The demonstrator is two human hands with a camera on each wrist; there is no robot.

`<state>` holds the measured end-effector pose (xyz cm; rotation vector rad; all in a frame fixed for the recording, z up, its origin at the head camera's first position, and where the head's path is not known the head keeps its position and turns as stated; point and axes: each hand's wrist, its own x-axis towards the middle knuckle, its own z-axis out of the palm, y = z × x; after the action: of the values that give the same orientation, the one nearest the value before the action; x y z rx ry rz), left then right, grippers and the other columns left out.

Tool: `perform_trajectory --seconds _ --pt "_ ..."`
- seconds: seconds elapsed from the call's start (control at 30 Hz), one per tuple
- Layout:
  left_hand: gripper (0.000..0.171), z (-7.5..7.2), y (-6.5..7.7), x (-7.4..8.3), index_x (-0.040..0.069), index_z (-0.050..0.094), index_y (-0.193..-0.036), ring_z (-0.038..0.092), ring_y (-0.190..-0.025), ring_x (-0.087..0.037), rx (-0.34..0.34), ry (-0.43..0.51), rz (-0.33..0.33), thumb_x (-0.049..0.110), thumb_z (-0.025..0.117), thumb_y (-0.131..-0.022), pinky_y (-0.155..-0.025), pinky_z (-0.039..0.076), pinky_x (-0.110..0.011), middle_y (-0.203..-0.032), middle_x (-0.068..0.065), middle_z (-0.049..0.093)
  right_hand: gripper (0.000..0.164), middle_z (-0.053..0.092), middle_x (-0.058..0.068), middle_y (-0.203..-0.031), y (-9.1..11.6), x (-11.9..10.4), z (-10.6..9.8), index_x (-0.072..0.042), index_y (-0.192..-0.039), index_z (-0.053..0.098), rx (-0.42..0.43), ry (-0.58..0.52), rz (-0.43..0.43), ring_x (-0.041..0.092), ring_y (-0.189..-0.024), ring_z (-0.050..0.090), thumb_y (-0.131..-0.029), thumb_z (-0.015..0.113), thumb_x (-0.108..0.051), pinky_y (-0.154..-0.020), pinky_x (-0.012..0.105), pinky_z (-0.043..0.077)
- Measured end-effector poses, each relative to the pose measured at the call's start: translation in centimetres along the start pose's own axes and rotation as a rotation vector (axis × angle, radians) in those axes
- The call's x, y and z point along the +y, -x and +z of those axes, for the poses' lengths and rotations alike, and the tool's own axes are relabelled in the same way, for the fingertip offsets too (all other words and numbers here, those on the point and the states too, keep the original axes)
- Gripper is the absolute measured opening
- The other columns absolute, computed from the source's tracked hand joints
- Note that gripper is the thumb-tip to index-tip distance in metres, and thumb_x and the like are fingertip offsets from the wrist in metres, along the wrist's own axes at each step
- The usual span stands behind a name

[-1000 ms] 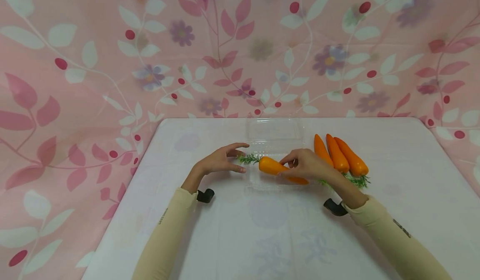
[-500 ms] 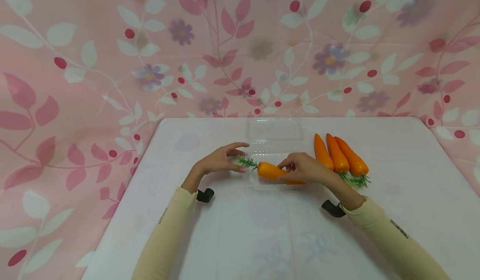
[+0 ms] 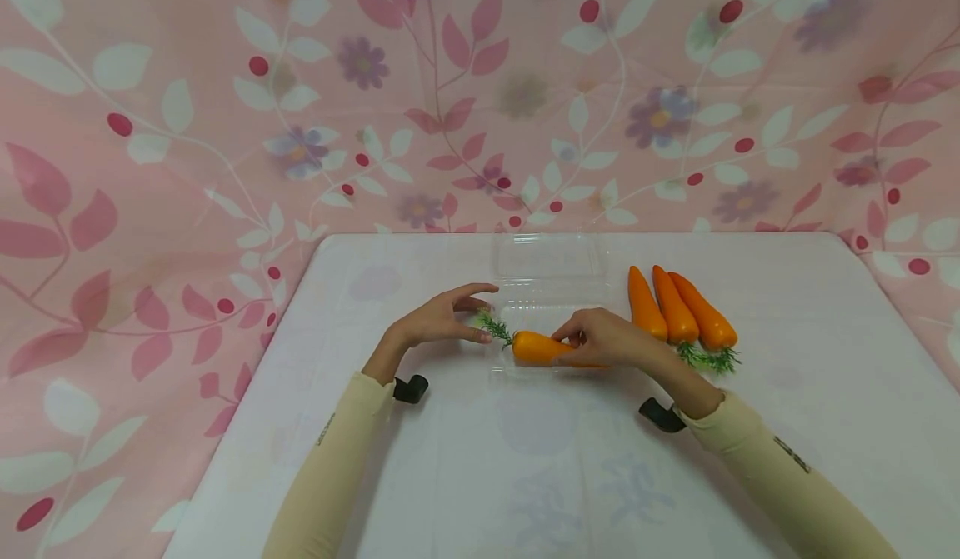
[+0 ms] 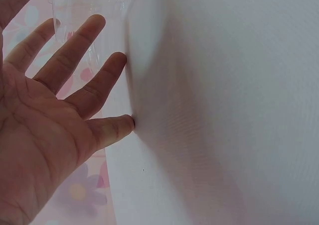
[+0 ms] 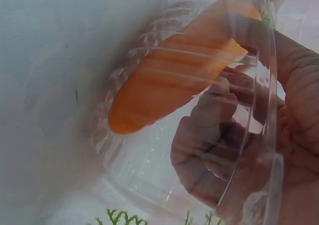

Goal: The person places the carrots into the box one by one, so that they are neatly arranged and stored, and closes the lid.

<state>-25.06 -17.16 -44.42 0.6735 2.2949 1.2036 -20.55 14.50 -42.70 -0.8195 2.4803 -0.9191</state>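
My right hand (image 3: 613,338) pinches an orange toy carrot (image 3: 534,348) between thumb and fingers, low in a clear plastic clamshell box (image 3: 525,296). The carrot lies lengthwise, its green top (image 3: 493,326) pointing left and its tip hidden by the hand in the head view. Through the box wall, the right wrist view shows the carrot's tapered end (image 5: 149,93) close over the ridged bottom. My left hand (image 3: 438,321) is at the box's left end, thumb and fingers spread around the greens. In the left wrist view its fingers (image 4: 97,88) are extended, with the little fingertip at the white tabletop.
Three more carrots (image 3: 677,309) lie side by side right of the box, their greens (image 3: 716,361) toward the front. The box's clear lid (image 3: 549,255) is folded back behind it. A pink floral cloth (image 3: 480,126) hangs beyond the white table (image 3: 480,476).
The right hand has brought the carrot lower and slightly toward the front and left, and the carrot has turned nearer to level along the box. The left hand has stayed in place.
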Motion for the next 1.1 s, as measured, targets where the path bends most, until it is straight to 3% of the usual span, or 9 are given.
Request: perform_trajectory --seconds 0.5,0.9,1.1 --pt "0.084 0.1 -0.1 -0.2 0.022 0.042 -0.151 0.049 -0.130 -0.021 0.003 0.006 0.025 0.030 0.085 -0.079 -0.109 0.033 -0.052 -0.137 -0.003 0.057 0.031 0.055 -0.001 -0.078 -0.3 -0.6 0.2 -0.011 -0.115 0.076 -0.077 0.067 0.071 0.017 -0.074 0.049 -0.087 0.077 -0.024 -0.064 0.029 0.043" --pt "0.083 0.1 -0.1 -0.2 0.022 0.042 -0.150 0.048 -0.131 -0.023 0.000 0.015 0.014 0.030 0.084 -0.080 -0.108 0.034 -0.055 -0.136 -0.003 0.057 0.040 0.051 -0.002 -0.084 -0.5 -1.1 0.0 -0.010 -0.128 0.068 -0.191 0.250 0.043 0.015 -0.073 0.047 -0.094 0.068 -0.031 -0.064 0.027 0.041" --pt "0.084 0.1 -0.1 -0.1 0.022 0.041 -0.150 0.048 -0.131 -0.024 -0.004 0.017 0.009 0.031 0.085 -0.079 -0.108 0.034 -0.055 -0.137 -0.003 0.057 0.042 0.051 -0.001 -0.084 -0.3 -0.8 -0.1 -0.010 -0.127 0.068 -0.168 0.267 0.023 0.015 -0.073 0.046 -0.094 0.068 -0.035 -0.064 0.027 0.041"
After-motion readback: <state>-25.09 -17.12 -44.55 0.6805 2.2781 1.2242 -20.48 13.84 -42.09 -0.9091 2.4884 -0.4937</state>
